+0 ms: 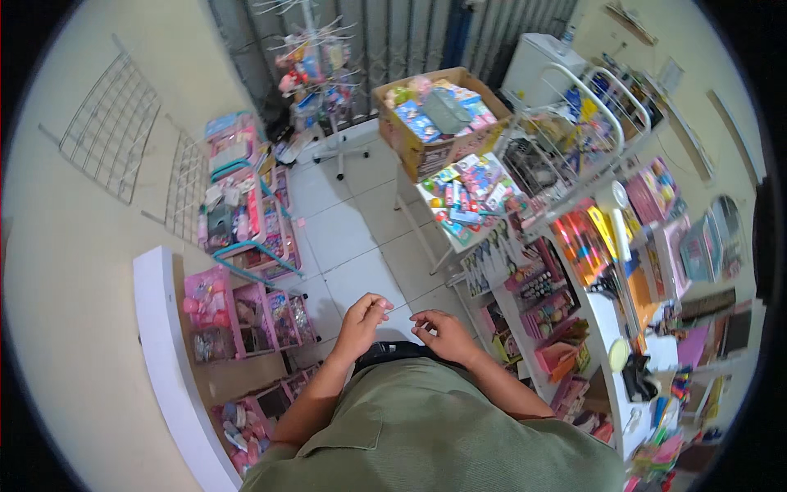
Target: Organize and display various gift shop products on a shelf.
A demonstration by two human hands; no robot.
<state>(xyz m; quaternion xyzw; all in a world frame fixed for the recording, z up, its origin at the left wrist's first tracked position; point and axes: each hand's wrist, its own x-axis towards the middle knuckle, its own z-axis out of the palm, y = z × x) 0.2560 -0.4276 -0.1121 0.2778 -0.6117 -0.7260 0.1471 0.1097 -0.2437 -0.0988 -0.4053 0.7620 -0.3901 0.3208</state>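
My left hand is raised in front of my waist, its fingers loosely curled, with nothing in it. Close by on the right, my right hand is held with bent fingers, also holding nothing. A small gap parts the two sets of fingertips. Beyond them lies the tiled floor. Farther ahead stands a small table covered with colourful small packaged goods. A cardboard box behind it is filled with packages, a grey-green pouch on top.
At left, pink and teal shelf carts hold small goods beside a white ledge. A wheeled display rack stands near the folding metal shutter. On the right are a white counter with stocked shelves and a white wire rack.
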